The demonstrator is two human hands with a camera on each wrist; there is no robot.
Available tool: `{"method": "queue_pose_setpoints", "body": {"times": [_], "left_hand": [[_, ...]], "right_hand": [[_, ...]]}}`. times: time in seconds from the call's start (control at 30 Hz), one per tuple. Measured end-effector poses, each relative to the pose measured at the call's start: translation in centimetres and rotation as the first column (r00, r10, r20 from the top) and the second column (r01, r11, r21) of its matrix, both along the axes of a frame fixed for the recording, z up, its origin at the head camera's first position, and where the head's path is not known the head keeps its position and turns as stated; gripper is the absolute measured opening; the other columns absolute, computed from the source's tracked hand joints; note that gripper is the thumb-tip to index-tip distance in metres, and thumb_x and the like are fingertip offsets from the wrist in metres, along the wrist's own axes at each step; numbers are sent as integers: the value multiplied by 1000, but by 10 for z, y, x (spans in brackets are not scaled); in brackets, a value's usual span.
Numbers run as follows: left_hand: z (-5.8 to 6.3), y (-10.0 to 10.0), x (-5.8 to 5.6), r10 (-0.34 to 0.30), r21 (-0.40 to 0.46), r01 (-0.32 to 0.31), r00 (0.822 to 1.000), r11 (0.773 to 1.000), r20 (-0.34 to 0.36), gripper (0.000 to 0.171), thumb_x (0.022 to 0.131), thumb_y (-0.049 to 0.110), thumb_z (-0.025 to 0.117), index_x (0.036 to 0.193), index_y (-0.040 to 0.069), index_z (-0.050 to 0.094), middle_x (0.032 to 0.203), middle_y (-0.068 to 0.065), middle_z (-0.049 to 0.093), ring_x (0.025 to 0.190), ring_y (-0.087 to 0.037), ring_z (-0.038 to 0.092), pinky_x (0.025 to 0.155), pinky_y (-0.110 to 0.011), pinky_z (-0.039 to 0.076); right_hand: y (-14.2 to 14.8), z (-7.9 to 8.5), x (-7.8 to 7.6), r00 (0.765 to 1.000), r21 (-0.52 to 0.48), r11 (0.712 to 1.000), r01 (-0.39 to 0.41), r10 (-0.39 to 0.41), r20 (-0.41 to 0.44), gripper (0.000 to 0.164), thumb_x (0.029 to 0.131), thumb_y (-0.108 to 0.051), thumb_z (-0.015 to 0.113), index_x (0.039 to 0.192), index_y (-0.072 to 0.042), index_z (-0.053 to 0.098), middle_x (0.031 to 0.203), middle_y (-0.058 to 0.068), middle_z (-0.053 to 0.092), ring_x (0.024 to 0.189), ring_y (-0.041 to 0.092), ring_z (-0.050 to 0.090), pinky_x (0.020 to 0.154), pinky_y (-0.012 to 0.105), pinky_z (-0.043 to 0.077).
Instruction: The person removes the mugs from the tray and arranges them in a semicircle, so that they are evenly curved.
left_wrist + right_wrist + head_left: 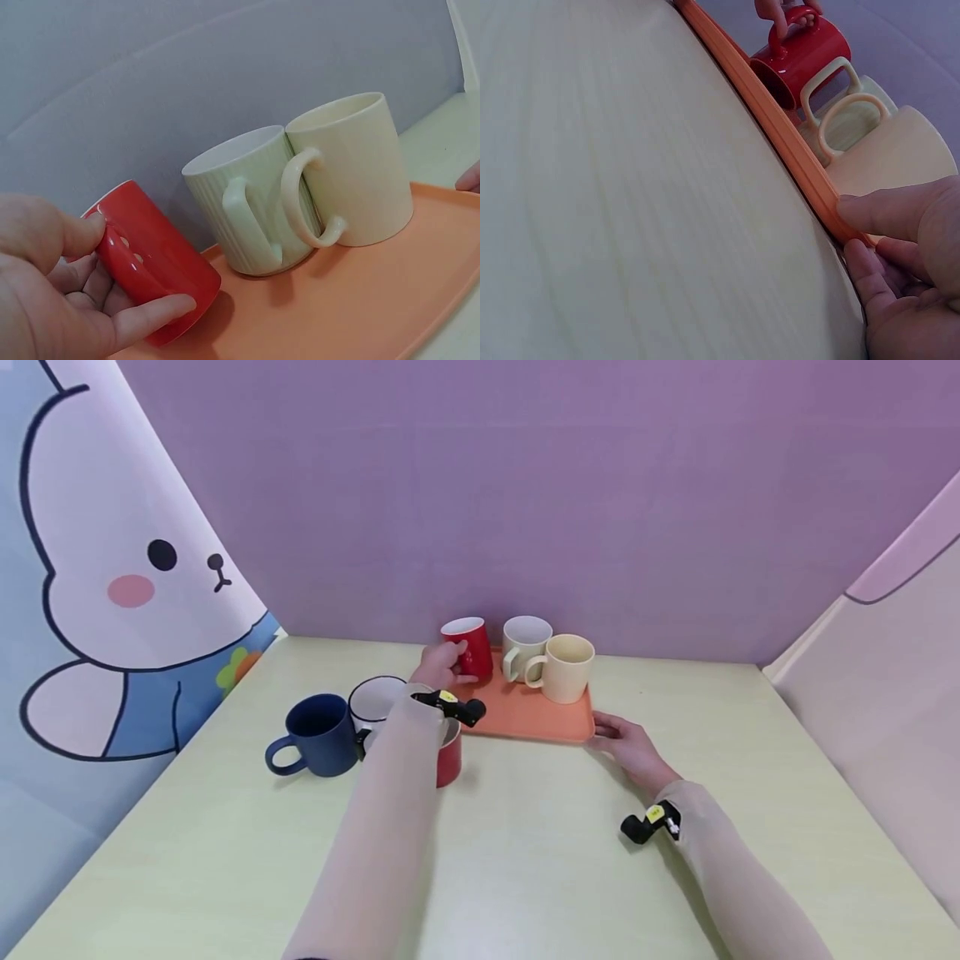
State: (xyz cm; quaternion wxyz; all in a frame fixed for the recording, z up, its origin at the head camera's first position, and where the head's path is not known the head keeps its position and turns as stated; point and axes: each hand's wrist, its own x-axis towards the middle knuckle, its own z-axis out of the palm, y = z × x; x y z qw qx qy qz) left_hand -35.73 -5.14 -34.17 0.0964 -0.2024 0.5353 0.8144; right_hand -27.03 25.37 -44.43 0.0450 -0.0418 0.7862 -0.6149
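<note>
So, my left grip (pixel 441 667) was clamped on the red mug (pixel 477 656) by its handle (pixel 777 49), mug tipped at the tray (pixel 517 717)'s left end, a little apart from the green mug (pixel 244 225). Couldn't tell if its base touched down. My right grip (pixel 632 750) pinched the tray's near right corner. Biggest worry: letting go while it leaned, which could've toppled it. Swinging it right might've knocked the green mug into the cream mug (pixel 364 176), and a tug at that corner would probably have jolted all three.
</note>
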Motion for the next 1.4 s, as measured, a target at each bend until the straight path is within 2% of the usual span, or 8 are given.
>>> {"method": "queue_pose_setpoints", "body": {"times": [0.13, 0.3, 0.57, 0.8, 1.1, 1.3, 1.4], "left_hand": [[-4, -3, -2, 1, -11, -1, 1000, 1000, 5, 47, 102, 14, 56, 147, 4, 43, 144, -17, 50, 131, -35, 48, 99, -54, 46], [-7, -9, -2, 21, 4, -21, 1000, 1000, 3, 50, 101, 17, 59, 147, 4, 43, 143, -15, 51, 129, -33, 50, 97, -51, 49], [-4, -16, -2, 12, -56, -14, 999, 998, -45, 58, 100, 21, 61, 151, 10, 36, 147, -10, 46, 131, -31, 45, 92, -42, 55], [2, -22, -1, 0, -77, -4, 998, 997, -57, 58, 99, 24, 63, 149, 8, 39, 145, -11, 48, 129, -31, 48, 93, -41, 54], [11, -33, 7, -14, -91, 4, 995, 996, -104, 51, 100, 23, 61, 146, 5, 46, 141, -15, 53, 119, -32, 57, 91, -41, 55], [18, -43, 15, -37, -164, 12, 988, 986, -151, 45, 100, 25, 61, 138, 3, 53, 125, -12, 58, 99, -24, 58, 89, -35, 56], [22, -47, 20, -63, -183, 30, 982, 983, -177, 42, 101, 25, 60, 135, 1, 56, 120, -12, 57, 100, -23, 57, 93, -37, 54]], "right_hand": [[1, -1, -1, 1000, -7, 1000, -1, 1, -1, 56, 91, 8, 61, 143, 15, 39, 133, 35, 52, 114, 25, 57, 84, 13, 48], [1, -1, -1, 1000, 4, 1000, 3, -3, 11, 57, 91, 7, 62, 143, 13, 40, 134, 34, 52, 109, 17, 58, 84, 13, 48], [0, 0, -4, 1000, 1, 1000, -7, 7, 10, 57, 92, 8, 61, 144, 13, 39, 135, 35, 50, 118, 31, 55, 85, 13, 48], [1, -3, -5, 1000, 26, 1000, -6, 5, 24, 58, 92, 6, 62, 145, 12, 39, 134, 33, 52, 117, 27, 56, 85, 14, 48], [2, -1, -2, 1000, 27, 1000, 6, -6, -1, 56, 91, 8, 62, 143, 14, 40, 133, 33, 52, 108, 15, 58, 83, 13, 49], [2, 1, -4, 1000, 9, 1000, -21, 21, -3, 57, 93, 7, 61, 144, 14, 37, 136, 35, 49, 120, 31, 54, 86, 13, 48], [3, -1, -4, 999, -6, 1000, -25, 25, -19, 57, 92, 5, 62, 144, 14, 39, 133, 34, 52, 118, 31, 55, 86, 14, 49]]}}
